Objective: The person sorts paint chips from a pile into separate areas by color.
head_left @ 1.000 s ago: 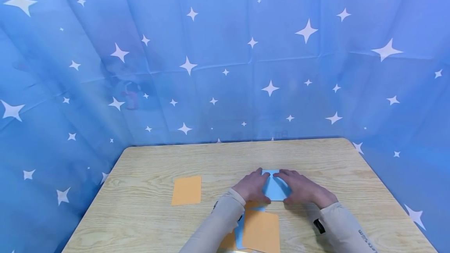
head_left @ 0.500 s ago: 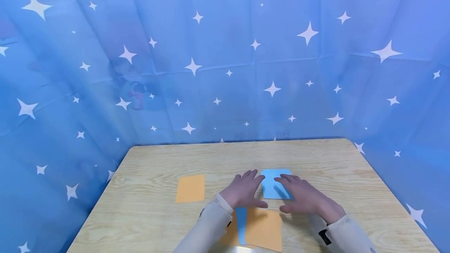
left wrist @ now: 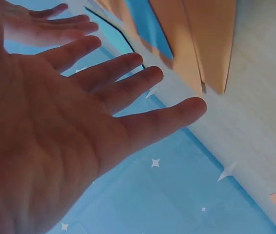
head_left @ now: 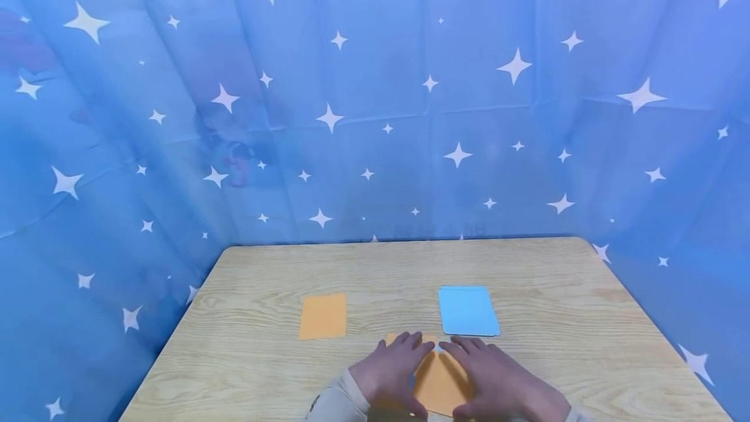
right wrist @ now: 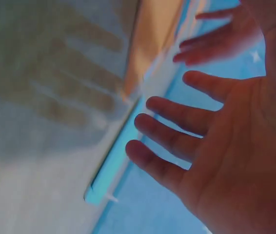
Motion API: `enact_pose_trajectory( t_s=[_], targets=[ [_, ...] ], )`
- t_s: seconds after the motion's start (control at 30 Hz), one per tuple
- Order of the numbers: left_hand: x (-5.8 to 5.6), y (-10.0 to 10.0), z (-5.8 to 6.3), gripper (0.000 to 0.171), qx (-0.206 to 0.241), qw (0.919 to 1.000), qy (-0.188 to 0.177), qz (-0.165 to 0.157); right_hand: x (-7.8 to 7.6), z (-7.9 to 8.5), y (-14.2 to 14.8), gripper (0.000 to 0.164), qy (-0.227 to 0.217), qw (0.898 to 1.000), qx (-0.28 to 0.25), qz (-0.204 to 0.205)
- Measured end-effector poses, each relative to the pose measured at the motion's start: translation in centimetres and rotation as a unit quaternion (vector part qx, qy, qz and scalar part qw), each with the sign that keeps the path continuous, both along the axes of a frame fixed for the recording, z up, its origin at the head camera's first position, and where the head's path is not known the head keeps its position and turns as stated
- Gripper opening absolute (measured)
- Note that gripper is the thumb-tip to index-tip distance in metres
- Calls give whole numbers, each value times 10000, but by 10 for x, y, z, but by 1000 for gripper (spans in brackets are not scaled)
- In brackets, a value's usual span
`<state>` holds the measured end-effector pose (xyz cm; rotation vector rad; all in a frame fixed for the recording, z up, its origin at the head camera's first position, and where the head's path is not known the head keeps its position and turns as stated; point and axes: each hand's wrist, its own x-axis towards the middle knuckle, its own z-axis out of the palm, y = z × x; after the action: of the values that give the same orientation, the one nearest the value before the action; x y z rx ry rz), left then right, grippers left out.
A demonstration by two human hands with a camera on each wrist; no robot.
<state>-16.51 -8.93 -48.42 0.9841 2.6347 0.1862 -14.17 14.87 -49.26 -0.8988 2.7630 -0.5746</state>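
Note:
Both hands hover over a loose pile of orange and blue square paper sheets near the front of the table. My left hand [head_left: 388,375] is at the left of the pile's top orange sheet [head_left: 439,386], fingers spread and palm bare in the left wrist view. Opposite it, my right hand [head_left: 500,379] has its fingers extended, with nothing in them in the right wrist view. A blue sheet [left wrist: 150,24] shows between orange ones in the left wrist view. Just beyond the right fingertips lies a squared stack of light blue sheets [head_left: 469,311], its edges slightly offset.
A separate orange sheet [head_left: 324,316] lies flat on the left part of the wooden table [head_left: 252,357]. Behind the table hangs a blue curtain [head_left: 375,116] with white stars.
Both hands have let go of the light blue stack and drawn back toward the front, now over the orange and blue pile. The head view has shifted slightly.

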Motion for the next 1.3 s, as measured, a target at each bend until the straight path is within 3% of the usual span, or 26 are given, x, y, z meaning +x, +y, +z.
enact_pose_trajectory(
  t_s=[0.1,0.3,0.53,0.8,1.0,1.3],
  targets=[
    [4,3,-3,109,-26,10000,53,-14,5,-6,-4,97,-118,9999,78,-24],
    [8,3,-11,100,86,9997,229,-67,8,-14,-7,92,134,9997,195,0],
    [9,1,-11,94,264,9990,304,-174,7,-9,-11,83,-62,9998,117,-137],
    [10,0,-10,98,144,9981,574,-189,10,-7,-12,85,267,9995,126,-100],
    [8,-3,-8,96,375,9970,591,-325,9,-4,-11,83,-61,9998,12,-164],
    [6,-9,-7,97,738,9947,533,-471,11,-2,-11,89,229,9997,2,-94]
  ],
)
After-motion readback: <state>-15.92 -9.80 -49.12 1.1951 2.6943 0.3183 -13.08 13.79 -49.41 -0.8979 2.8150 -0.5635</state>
